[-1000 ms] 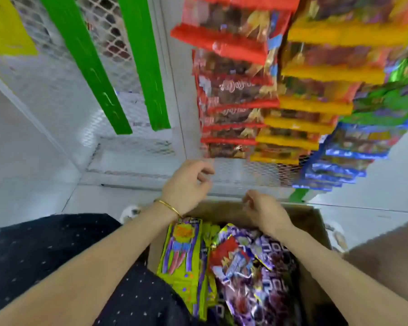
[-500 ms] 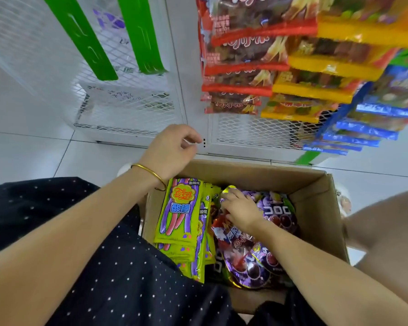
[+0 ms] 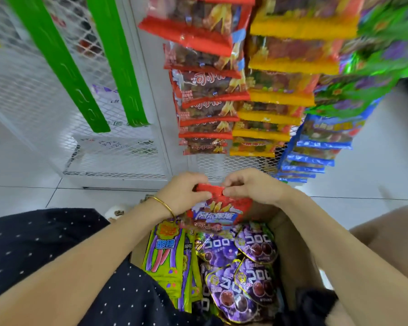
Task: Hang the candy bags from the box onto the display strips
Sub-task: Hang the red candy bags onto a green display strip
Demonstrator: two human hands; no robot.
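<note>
Both hands have risen from the cardboard box (image 3: 290,260), and now the left hand (image 3: 181,194) and right hand (image 3: 250,187) each pinch the top edge of a red candy bag (image 3: 218,210) above the box's purple bags (image 3: 240,274), below the hanging red bags (image 3: 205,109).

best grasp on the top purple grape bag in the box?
Pinch the purple grape bag at its flat sealed upper edge, coming from above. It lies face-up on a loose pile, so only edges offer a pinch, and the box wall plus the green bags block side approaches.
</note>
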